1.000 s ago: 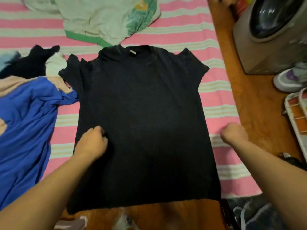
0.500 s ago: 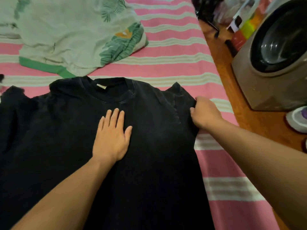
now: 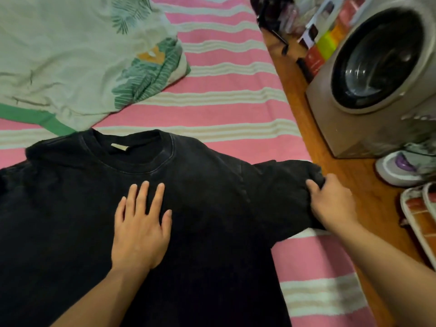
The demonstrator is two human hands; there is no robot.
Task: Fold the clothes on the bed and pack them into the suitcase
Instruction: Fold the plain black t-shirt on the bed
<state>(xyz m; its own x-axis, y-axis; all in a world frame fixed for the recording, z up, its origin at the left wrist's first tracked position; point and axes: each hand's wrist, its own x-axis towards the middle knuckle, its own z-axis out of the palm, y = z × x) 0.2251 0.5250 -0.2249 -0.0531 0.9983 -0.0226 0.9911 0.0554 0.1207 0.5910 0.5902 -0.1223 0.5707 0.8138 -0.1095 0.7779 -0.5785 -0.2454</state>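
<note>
Head view — close, looking down over bed [image 3: 236, 109].

Two bare forearms reach in from the lower edge, no sleeves showing. The left hand [image 3: 141, 228] and right hand [image 3: 335, 204] wear no rings, watch or gloves; fingernails are short and unpainted.

At the right of the frame a front-loading washing machine [image 3: 375, 74] stands on an orange-brown wooden floor [image 3: 349, 185], its round dark door facing the camera and its casing a dull beige. Just below it, at the right edge, lies a white shoe with purple trim [image 3: 398, 169]. Lower still, cut off by the right edge, sits a white-rimmed rack with reddish panels [image 3: 418, 213]. In the upper right, behind the machine, a row of coloured boxes [image 3: 323, 41] in red, yellow-green and white leans together, beside blurred dark clutter [image 3: 271, 10] at the top centre.
</note>
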